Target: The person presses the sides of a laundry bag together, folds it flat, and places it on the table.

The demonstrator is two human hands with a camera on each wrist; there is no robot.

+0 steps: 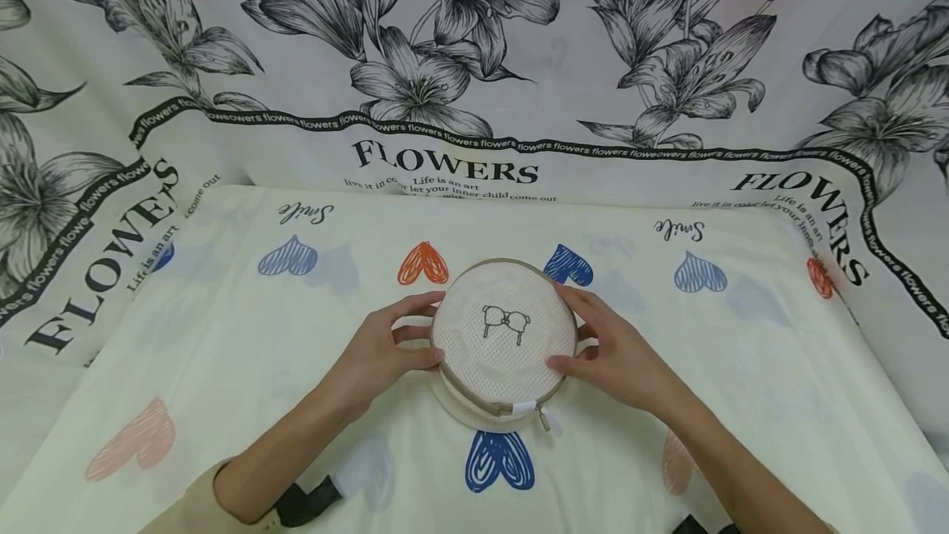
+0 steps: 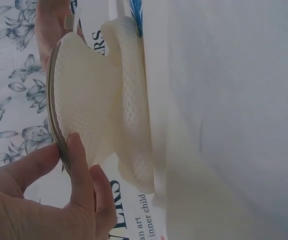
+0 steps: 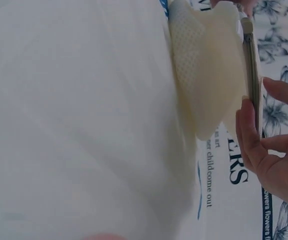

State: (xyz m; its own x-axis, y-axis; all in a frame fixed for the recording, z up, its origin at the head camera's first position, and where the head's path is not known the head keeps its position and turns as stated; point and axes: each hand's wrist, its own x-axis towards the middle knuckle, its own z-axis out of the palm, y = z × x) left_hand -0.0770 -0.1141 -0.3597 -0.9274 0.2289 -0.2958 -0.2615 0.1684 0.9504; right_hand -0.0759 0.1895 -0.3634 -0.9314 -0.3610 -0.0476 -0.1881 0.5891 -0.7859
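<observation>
Backdrop of white fabric with black line-drawn lilies (image 1: 563,81) stands beyond the cream cloth printed with red and blue hearts (image 1: 282,369). Near the cloth's middle you see the round off-white mesh pouch with a beige zipped rim (image 1: 482,373), its flat top raised above its sagging lower part. Your left hand (image 1: 378,353) and your right hand (image 1: 619,357) pinch opposite sides of the rim. The small beige zipper pull (image 1: 544,419) hangs at the near edge.

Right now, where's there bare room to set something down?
Free: heart-print cloth left of the left hand, between the left striped blue heart and pink heart; also right of the right hand, below the right striped blue heart. Crowded: the middle, where both hands grip the zippered mesh bag.
</observation>
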